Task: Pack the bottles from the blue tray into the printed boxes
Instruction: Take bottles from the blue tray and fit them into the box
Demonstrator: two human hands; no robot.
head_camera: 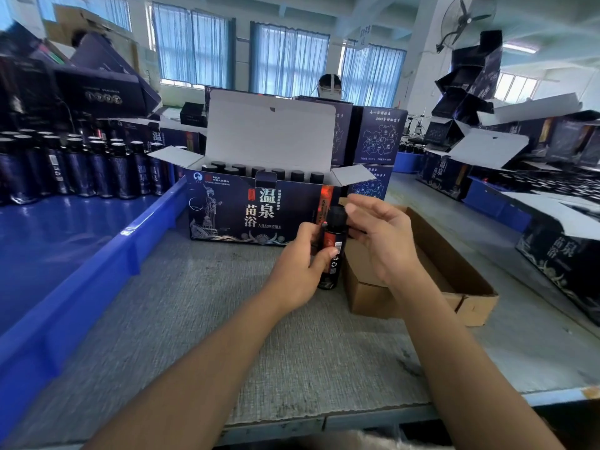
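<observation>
Gripping the bottle (331,254), left hand (300,267) fingers curled round it; right hand (381,238) fingers spread near cap (337,214). Bottle risked snagging printed box (246,212) rim at 12 o'clock.

— What shows of you?
— 2 hands, my left hand (300,267) and my right hand (381,237), both bare.
— And the arms?
— 2 bare forearms, the left forearm (211,368) and the right forearm (454,352), uncovered down to the lower edge of my view.
— Nails?
— My left thumbnail (333,252) is short and plain.
— Any clothing?
— Only a pale, fuzzy strip (357,442) at the very bottom; I cannot tell what garment.
</observation>
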